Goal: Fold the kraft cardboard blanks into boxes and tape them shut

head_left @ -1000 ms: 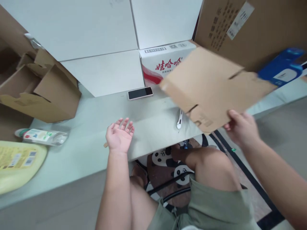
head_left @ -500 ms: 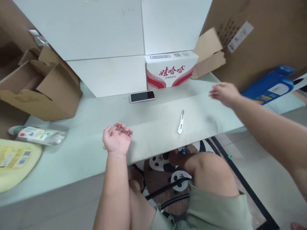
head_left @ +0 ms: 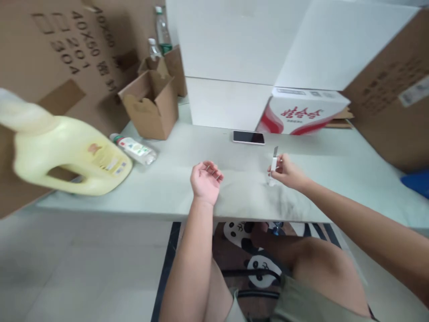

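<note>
A white utility knife point(head_left: 273, 169) with its grey blade pointing up and away is pinched in the fingers of my right hand point(head_left: 287, 172), over the right half of the pale green table. My left hand point(head_left: 205, 182) rests palm up near the table's front edge, fingers loosely curled and apart, holding nothing. Beyond and between the two hands a phone point(head_left: 248, 137) lies flat with its dark screen up. Behind it stand white panels point(head_left: 231, 103) and a white and red carton point(head_left: 303, 112).
At the left stand a large yellow jug point(head_left: 73, 152), a small open cardboard box point(head_left: 154, 107) and a clear bottle point(head_left: 136, 150) lying on its side. Large brown cartons point(head_left: 389, 103) flank the table point(head_left: 187, 179). A blue container point(head_left: 417, 182) shows at the right edge.
My right hand has come in from the right and taken hold of the utility knife, which lay on the table. My view has swung left, showing more of the jug.
</note>
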`<state>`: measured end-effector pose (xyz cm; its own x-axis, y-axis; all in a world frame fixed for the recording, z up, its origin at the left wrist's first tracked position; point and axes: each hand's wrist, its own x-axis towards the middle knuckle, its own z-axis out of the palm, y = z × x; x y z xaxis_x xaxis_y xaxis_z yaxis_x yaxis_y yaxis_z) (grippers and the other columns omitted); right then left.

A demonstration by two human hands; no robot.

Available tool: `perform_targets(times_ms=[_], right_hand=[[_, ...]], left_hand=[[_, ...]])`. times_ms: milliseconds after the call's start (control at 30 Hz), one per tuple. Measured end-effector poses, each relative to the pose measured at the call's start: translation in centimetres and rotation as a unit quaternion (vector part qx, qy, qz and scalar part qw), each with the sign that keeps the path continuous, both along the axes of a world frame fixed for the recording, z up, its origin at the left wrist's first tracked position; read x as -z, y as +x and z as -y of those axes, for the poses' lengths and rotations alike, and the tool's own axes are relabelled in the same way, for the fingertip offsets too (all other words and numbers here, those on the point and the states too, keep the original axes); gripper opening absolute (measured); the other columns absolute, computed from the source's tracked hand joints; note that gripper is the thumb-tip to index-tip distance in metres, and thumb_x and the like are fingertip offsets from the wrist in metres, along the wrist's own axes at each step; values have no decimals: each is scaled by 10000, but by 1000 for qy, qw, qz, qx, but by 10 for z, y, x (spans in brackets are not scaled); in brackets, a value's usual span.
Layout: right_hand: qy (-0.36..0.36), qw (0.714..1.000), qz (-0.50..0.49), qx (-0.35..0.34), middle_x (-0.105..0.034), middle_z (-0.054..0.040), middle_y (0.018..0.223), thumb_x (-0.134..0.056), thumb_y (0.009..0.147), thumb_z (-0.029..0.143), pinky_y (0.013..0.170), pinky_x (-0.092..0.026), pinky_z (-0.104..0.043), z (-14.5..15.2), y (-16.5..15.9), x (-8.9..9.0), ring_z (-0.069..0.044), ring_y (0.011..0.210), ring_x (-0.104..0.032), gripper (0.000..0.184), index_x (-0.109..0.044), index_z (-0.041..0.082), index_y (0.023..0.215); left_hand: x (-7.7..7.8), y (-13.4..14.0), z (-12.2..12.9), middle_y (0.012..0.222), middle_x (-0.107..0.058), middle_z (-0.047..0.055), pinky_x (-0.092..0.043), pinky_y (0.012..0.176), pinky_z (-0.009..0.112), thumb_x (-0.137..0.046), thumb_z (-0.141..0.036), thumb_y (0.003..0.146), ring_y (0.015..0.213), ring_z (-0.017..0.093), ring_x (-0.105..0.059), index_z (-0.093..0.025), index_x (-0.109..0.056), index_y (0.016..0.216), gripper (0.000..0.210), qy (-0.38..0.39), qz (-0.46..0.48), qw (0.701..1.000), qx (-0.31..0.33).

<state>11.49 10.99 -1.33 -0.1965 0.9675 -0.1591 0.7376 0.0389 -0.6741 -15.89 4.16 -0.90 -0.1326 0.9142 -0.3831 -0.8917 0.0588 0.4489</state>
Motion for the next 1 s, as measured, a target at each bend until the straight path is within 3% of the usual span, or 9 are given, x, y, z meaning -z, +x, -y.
perform_targets(times_ms=[133, 267, 333, 400, 500, 567, 700, 867, 1000], right_hand=[[-10, 985, -171, -6, -604, 13, 729, -599, 666, 193, 646, -480, -291, -31, -89, -12, -169, 687, -642, 232, -497, 225, 873], [-22, 979, -199, -48, -446, 63, 569, -614, 718, 181, 526, -366, -243, -64, -189, -28, -103, 519, -461, 105, -534, 216, 778], [-19, 977, -201, -63, -426, 71, 537, -621, 790, 216, 477, -323, -245, -77, -238, -41, -97, 462, -390, 100, -606, 207, 888], [-3, 973, -208, -98, -463, 64, 550, -574, 871, 230, 458, -338, -243, -85, -284, -55, -106, 445, -415, 228, -620, 202, 1093], [-20, 960, -218, -173, -599, 34, 672, -499, 925, 200, 484, -433, -234, -89, -341, -79, -139, 529, -585, 549, -387, 252, 1460], [-37, 961, -191, -196, -664, 1, 806, -478, 924, 172, 508, -480, -244, -91, -366, -91, -156, 601, -654, 666, -246, 275, 1539], [22, 976, -115, -184, -672, -55, 1034, -542, 867, 153, 567, -540, -309, -98, -377, -97, -156, 602, -657, 559, -416, 235, 1405], [64, 985, -103, -119, -659, -30, 895, -556, 862, 184, 653, -565, -340, -98, -340, -84, -144, 590, -616, 216, -526, 202, 1075], [97, 983, -129, -88, -661, -11, 839, -499, 887, 181, 674, -562, -353, -74, -276, -79, -149, 620, -608, 136, -532, 212, 1015]], left_hand=[[-2, -18, 4, 638, -543, -7, -443, 572, 249, -533, -341, 798, 514, 100, -521, -167, -609, 709, 209, 11, 22, 999, -26], [-4, -29, 6, 612, -526, -6, -431, 559, 247, -480, -318, 838, 494, 99, -500, -162, -606, 702, 243, -1, 40, 998, -44], [-5, -33, 5, 605, -518, -5, -422, 554, 250, -466, -314, 841, 490, 102, -492, -165, -598, 694, 248, 0, 47, 998, -52], [-5, -36, 3, 606, -517, -3, -417, 557, 256, -460, -311, 844, 492, 104, -493, -167, -596, 692, 250, 1, 54, 997, -62], [-5, -41, 0, 617, -527, 1, -415, 572, 263, -467, -306, 846, 501, 105, -499, -165, -604, 696, 247, -6, 62, 995, -72], [-5, -45, -1, 617, -527, 0, -412, 580, 265, -479, -303, 839, 501, 102, -493, -165, -606, 696, 236, -10, 66, 995, -74], [-4, -51, 0, 612, -518, -2, -403, 586, 265, -496, -300, 822, 501, 100, -479, -167, -605, 696, 213, -10, 67, 995, -77], [-3, -49, 1, 611, -493, -15, -401, 591, 270, -485, -320, 819, 497, 100, -473, -173, -582, 699, 212, -3, 51, 994, -95], [1, -48, 2, 547, -334, -62, -309, 538, 240, -472, -267, 804, 447, 76, -343, -201, -436, 626, 194, -51, -2, 962, -268]])
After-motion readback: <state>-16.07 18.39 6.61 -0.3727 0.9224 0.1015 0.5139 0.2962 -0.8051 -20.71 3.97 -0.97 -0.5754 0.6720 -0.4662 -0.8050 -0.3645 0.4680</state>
